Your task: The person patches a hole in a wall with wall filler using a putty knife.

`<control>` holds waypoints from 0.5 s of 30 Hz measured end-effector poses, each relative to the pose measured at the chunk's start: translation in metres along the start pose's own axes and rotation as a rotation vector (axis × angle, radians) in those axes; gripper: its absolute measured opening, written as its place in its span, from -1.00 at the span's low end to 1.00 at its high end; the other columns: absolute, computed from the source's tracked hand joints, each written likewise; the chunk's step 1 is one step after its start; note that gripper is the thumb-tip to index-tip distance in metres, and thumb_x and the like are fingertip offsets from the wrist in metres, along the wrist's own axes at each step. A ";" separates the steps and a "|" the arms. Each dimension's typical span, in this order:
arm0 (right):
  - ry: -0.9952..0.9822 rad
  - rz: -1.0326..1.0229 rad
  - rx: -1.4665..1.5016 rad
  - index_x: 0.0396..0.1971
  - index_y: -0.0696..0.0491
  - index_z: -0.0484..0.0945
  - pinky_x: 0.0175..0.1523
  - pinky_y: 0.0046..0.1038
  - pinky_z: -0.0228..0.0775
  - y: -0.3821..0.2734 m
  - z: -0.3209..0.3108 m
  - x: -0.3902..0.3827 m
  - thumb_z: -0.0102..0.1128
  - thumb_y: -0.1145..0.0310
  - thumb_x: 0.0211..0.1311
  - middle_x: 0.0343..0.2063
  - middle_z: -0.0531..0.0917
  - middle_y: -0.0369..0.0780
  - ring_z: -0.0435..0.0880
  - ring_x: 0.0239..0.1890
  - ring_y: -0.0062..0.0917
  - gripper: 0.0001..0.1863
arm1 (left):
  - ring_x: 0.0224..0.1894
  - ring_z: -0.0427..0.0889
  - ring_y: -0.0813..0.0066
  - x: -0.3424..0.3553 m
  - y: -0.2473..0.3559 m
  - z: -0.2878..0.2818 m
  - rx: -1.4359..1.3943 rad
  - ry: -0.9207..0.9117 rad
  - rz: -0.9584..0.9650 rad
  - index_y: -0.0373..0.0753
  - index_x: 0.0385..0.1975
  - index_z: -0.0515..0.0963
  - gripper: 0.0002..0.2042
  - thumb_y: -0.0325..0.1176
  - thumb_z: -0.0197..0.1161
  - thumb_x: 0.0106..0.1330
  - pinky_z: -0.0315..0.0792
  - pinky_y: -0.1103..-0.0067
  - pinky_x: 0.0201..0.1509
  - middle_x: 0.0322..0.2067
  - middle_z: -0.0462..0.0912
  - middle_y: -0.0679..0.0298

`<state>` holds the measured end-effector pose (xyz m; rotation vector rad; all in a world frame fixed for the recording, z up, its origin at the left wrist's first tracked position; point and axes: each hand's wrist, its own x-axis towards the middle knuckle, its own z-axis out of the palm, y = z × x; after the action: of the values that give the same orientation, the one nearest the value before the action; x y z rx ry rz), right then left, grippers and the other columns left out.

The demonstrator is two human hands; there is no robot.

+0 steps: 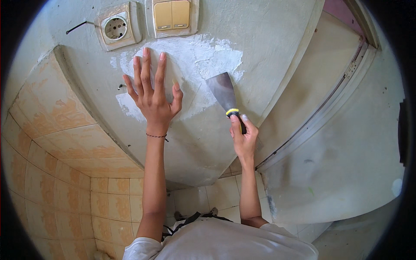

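My left hand (152, 97) lies with fingers spread against the wall, over a rough patch of white filler (203, 52). A dark cord circles that wrist. In my right hand (243, 136) is a putty knife (221, 91) with a wide metal blade and a black and yellow handle, its blade at the lower right edge of the white patch. Just above are a white socket (116, 29) and a double switch with cream rockers (172, 16). A dark screw or plug (120, 86) sticks out beside my left fingers.
Orange-patterned tiles (73, 147) cover the wall at the left. A dark rod (77, 27) juts out beside the socket. A doorway with a pale door and frame (312, 69) is at the right. Below are a tiled floor (193, 199) and my feet.
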<state>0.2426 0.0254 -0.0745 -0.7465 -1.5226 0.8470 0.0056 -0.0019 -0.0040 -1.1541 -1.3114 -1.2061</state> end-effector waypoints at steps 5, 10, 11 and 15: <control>-0.010 0.001 0.031 -0.33 0.20 0.64 -0.52 -0.57 0.14 -0.006 0.008 0.005 0.29 0.27 0.49 -0.68 0.46 -0.41 0.36 -0.61 -0.79 -0.72 | 0.58 0.19 0.20 0.000 0.000 0.000 -0.003 0.002 0.002 0.04 0.41 0.49 -0.40 -0.09 0.08 0.31 -0.31 0.17 0.68 0.49 0.36 0.19; 0.001 0.001 0.031 -0.37 0.18 0.62 -0.52 -0.59 0.15 0.006 0.001 0.000 0.28 0.25 0.49 -0.67 0.47 -0.41 0.37 -0.61 -0.79 -0.70 | 0.58 0.19 0.20 -0.001 0.000 0.001 -0.016 0.001 0.004 0.05 0.41 0.48 -0.39 -0.10 0.08 0.30 -0.31 0.17 0.68 0.50 0.34 0.19; 0.000 0.001 0.030 -0.37 0.18 0.62 -0.52 -0.59 0.15 0.005 0.002 0.000 0.28 0.25 0.49 -0.67 0.47 -0.41 0.37 -0.61 -0.79 -0.70 | 0.58 0.19 0.20 -0.001 0.001 0.000 -0.015 0.000 0.003 0.05 0.41 0.48 -0.39 -0.10 0.08 0.30 -0.31 0.17 0.68 0.50 0.34 0.19; -0.018 -0.007 0.023 -0.37 0.18 0.61 -0.51 -0.59 0.16 -0.003 0.009 0.007 0.27 0.25 0.50 -0.67 0.46 -0.42 0.37 -0.61 -0.78 -0.70 | 0.58 0.19 0.20 -0.001 -0.001 0.000 -0.019 0.003 0.003 0.05 0.41 0.48 -0.40 -0.11 0.08 0.30 -0.32 0.17 0.68 0.50 0.35 0.20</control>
<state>0.2330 0.0290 -0.0684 -0.7181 -1.5289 0.8664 0.0048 -0.0018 -0.0046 -1.1666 -1.2982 -1.2200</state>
